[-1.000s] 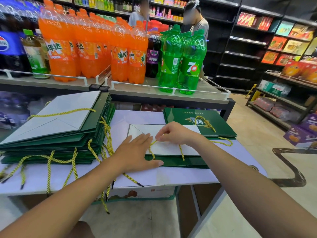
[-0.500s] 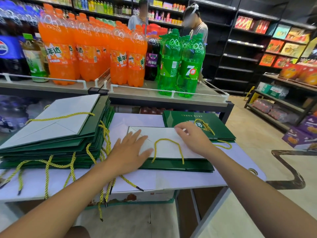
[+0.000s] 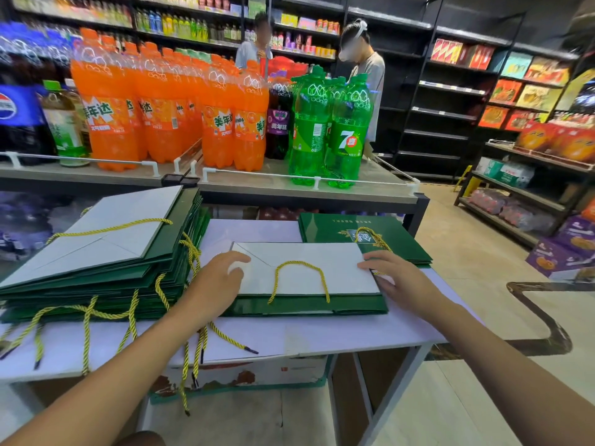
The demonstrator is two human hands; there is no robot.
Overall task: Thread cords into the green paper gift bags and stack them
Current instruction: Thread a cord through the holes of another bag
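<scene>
Glossy green paper bag (image 3: pixel 309 305) with matt white base, twisted yellow cord (image 3: pixel 301 278), smooth white tabletop (image 3: pixel 354 333), shiny plastic bottles (image 3: pixel 225 123)

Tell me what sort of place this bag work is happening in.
Most likely a supermarket or grocery shop: big orange soda bottles and green 7-Up bottles stand on a railed display shelf behind the work table, and wall shelving at the right holds boxed goods.

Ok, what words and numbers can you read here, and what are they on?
"7喜": on the label of the front green soda bottle.
"美年达": on the labels of the orange soda bottles.
"美年达": on the label of the purple soda bottle.
Gold print on the green gift bag at the back: upside down and too small to read.
Print on the boxes on the right shelves: too blurred to read.
</scene>
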